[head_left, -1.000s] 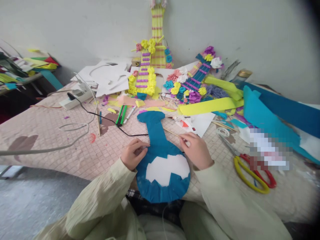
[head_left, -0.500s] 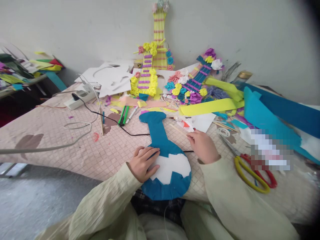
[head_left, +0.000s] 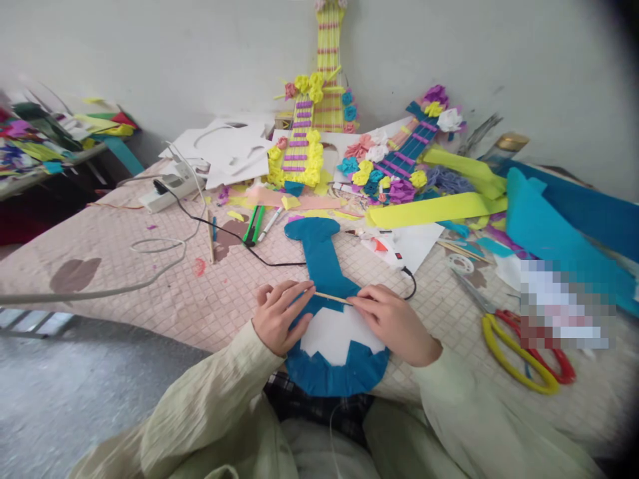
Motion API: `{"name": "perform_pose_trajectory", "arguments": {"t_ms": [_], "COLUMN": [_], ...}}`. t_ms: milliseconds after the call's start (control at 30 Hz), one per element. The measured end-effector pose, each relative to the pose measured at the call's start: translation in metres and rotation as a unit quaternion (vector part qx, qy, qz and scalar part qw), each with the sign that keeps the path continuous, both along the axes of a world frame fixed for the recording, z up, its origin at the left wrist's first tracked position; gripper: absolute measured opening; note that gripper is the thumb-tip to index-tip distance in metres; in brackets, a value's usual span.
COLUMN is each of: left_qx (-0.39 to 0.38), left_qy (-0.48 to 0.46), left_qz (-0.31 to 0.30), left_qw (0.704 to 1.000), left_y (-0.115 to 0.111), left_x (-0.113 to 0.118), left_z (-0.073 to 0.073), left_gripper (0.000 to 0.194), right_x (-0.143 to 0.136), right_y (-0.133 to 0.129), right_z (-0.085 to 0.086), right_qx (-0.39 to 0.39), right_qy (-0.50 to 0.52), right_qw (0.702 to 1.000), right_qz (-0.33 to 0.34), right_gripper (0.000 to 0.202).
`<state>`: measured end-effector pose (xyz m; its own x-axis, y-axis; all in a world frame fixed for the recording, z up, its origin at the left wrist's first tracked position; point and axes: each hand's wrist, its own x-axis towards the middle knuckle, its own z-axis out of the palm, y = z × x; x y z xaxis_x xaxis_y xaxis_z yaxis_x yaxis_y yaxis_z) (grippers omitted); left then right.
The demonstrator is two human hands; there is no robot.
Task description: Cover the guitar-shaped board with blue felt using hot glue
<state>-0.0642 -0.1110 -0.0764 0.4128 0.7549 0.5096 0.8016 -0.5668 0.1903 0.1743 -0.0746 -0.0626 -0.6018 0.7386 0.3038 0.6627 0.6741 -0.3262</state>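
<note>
A guitar-shaped cutout (head_left: 322, 259), wrapped in blue crepe paper with a white bare patch (head_left: 329, 336) on its body, lies in front of me at the table edge. My right hand (head_left: 394, 322) pinches one end of a thin wooden stick (head_left: 329, 297) between thumb and fingers. This stick lies crosswise over the blue paper just above the white patch. Resting on the cutout's left side is my left hand (head_left: 282, 319), its fingers stretched and thumb apart. Its fingertips are at the stick's other end; whether they press on it I cannot tell.
Big scissors (head_left: 524, 352) with red and yellow handles lie at the right. A white glue gun (head_left: 382, 246) with a black cord sits beyond my right hand. Further back are a green cutter (head_left: 253, 225), a power strip (head_left: 172, 189), yellow crepe paper (head_left: 429, 211) and decorated paper guitars (head_left: 297, 143).
My right hand has moved left with the stick, from beside the cutout to over it. The stick now reaches my left fingertips. My left hand stays on the cutout.
</note>
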Motion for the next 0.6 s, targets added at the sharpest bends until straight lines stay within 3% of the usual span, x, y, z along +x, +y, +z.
{"name": "perform_pose_trajectory", "arguments": {"t_ms": [267,600], "left_qx": [-0.048,-0.087], "left_qy": [0.033,0.011], "left_qz": [0.004,0.006], "left_qw": [0.998,0.996], "left_y": [-0.001,-0.012], "left_x": [0.001,-0.001], "left_z": [-0.003,-0.003], "left_gripper": [0.038,0.051], "right_x": [-0.002,-0.004], "right_y": [-0.002,-0.014], "right_z": [-0.002,-0.001], "right_qx": [0.038,0.1], "right_qy": [-0.013,-0.023], "right_qw": [0.999,0.994], "right_qz": [0.005,0.038], "right_gripper": [0.028,0.026]}}
